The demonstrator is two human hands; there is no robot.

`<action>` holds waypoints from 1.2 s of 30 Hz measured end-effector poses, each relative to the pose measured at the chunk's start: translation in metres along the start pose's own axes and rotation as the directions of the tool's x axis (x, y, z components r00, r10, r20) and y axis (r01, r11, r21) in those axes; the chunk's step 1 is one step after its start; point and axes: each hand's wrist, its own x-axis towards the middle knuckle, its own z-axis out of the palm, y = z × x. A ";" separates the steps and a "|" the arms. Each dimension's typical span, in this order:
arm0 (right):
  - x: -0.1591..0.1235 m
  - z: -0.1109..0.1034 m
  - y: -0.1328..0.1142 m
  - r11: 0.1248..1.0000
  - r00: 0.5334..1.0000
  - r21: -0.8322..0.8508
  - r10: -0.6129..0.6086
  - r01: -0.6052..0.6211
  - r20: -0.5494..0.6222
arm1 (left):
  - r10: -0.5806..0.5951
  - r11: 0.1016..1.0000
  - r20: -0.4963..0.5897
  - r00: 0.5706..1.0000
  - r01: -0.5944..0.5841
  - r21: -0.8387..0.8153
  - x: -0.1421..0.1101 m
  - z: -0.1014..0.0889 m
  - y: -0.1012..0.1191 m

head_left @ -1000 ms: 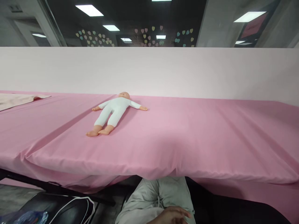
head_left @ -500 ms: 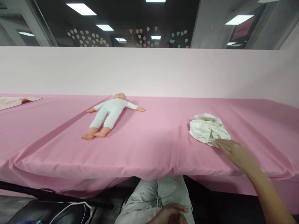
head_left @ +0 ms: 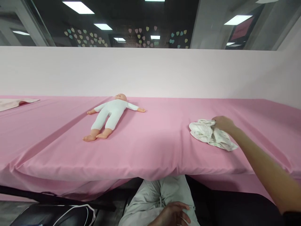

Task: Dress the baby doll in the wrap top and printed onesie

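A baby doll (head_left: 110,114) in a white bodysuit lies on its back on the pink-covered table (head_left: 152,141), left of centre. At the right lies a crumpled white cloth (head_left: 209,135). My right hand (head_left: 223,123) reaches out over the table and is closed on the far edge of that cloth. My left hand (head_left: 172,215) rests on my lap below the table edge, its fingers loosely apart and holding nothing.
A low pale pink wall (head_left: 150,72) runs behind the table. A beige cloth (head_left: 14,103) lies at the far left. A dark chair or bag (head_left: 51,215) sits below the table at the left. My legs in light trousers (head_left: 160,194) are under the table edge.
The white cloth appeared on the table and my right hand came in from the right. It moved from the cloth's near edge to its far edge and gripped it. The left hand stayed on my lap.
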 end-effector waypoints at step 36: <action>-0.016 -0.144 -0.181 0.738 0.714 -0.064 -0.668 0.672 -0.209 | 0.634 -0.178 0.358 0.685 -0.321 0.930 -0.114 0.094 0.421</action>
